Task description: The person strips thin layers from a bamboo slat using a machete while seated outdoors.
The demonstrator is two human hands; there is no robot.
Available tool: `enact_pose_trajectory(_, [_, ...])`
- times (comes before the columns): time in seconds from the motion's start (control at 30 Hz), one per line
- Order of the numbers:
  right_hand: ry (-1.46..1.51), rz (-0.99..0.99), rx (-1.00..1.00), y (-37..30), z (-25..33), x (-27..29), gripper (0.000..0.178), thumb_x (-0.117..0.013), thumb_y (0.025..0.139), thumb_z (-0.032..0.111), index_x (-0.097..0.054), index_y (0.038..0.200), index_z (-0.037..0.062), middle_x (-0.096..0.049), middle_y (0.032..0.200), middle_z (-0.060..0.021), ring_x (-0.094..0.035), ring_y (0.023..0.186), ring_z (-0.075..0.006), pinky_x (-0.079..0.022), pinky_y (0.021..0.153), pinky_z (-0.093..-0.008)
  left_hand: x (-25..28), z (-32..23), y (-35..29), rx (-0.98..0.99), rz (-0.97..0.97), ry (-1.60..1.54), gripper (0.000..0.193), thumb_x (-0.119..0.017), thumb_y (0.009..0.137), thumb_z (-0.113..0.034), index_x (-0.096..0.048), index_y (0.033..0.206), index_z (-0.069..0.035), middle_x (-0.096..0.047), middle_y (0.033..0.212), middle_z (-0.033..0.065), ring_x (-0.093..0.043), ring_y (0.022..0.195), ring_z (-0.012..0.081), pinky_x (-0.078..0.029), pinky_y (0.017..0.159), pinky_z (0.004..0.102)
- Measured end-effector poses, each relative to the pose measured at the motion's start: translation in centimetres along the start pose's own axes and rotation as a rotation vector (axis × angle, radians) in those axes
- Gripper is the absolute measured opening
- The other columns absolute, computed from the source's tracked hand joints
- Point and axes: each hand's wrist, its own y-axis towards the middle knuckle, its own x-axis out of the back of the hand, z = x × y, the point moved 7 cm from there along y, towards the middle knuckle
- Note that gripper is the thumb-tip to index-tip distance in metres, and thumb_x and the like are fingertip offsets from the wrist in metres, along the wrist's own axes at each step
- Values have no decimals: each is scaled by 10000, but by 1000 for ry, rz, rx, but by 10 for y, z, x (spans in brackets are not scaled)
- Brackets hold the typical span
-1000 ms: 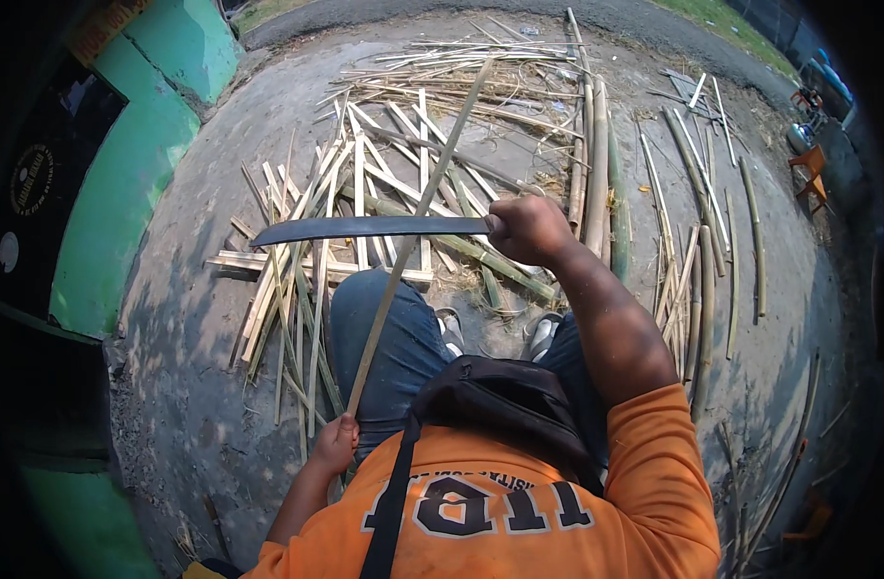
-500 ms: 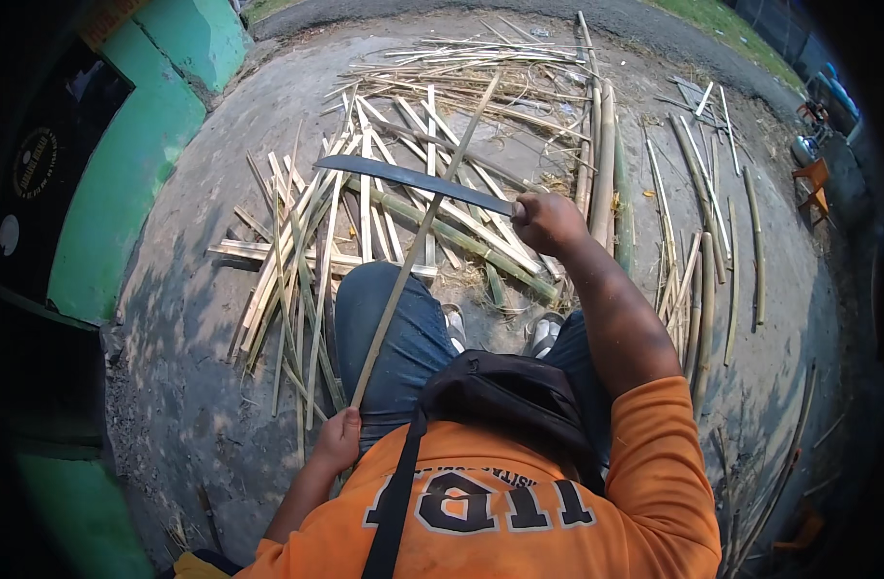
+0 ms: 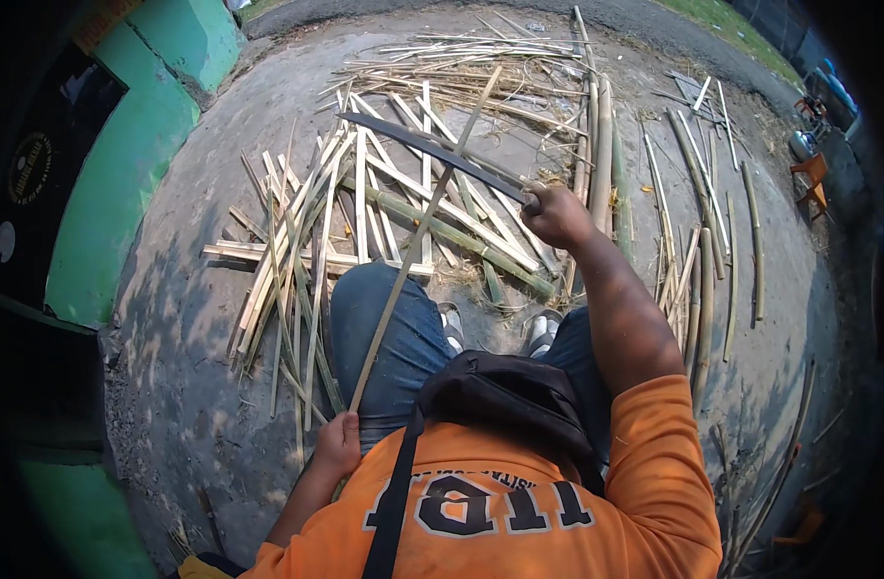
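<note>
My right hand is closed round the handle of a long machete, held out in front of me. Its dark blade points up and to the left, crossing a thin bamboo strip. The strip slants from beside my left thigh up to the right, away from me. By my left hip, my left hand grips the near end of that strip. Where blade and strip cross, I cannot tell how firmly they touch.
A jumble of split bamboo strips lies on the ground ahead and left, with a green bamboo pole among them. More whole poles and strips lie to the right. A green wall stands left; an orange chair far right.
The machete has tilted, its tip now higher and further right, and my right hand has shifted slightly right and down. My left hand keeps its hold on the strip.
</note>
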Motion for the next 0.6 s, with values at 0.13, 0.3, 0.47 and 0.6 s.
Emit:
enact_pose_trajectory(0.13, [-73,156,241,-20,59,-5,227,-571,949,264,-700,899,84,-690,821,-218,-677,832,-437,-550,790,-546,-9,31,8,222,307,-490,600,-389,1103,-579,-515,813,-70,-476,677,38,-463,612,163,-397,573,329])
enact_pose_trajectory(0.3, [-113,142,134,-13,46,6,212,-588,936,265,-716,889,102,-710,855,-202,-696,865,-411,-559,801,-535,-7,21,11,259,404,-568,575,-378,1096,-607,-473,813,-116,-410,687,-32,-380,604,92,-324,550,266])
enact_pose_trajectory(0.47, [123,22,-40,3,-6,-9,233,-564,895,237,-716,907,62,-690,873,-260,-646,843,-487,-521,795,-560,-1,8,9,303,481,-584,570,-382,1093,-612,-472,816,-122,-406,673,-28,-373,587,92,-314,536,265])
enact_pose_trajectory(0.6, [58,8,86,-10,28,5,211,-587,911,227,-711,885,58,-687,841,-247,-657,841,-476,-531,794,-558,-8,19,10,350,479,-617,571,-385,1091,-616,-473,817,-123,-401,657,-29,-363,566,91,-311,525,265])
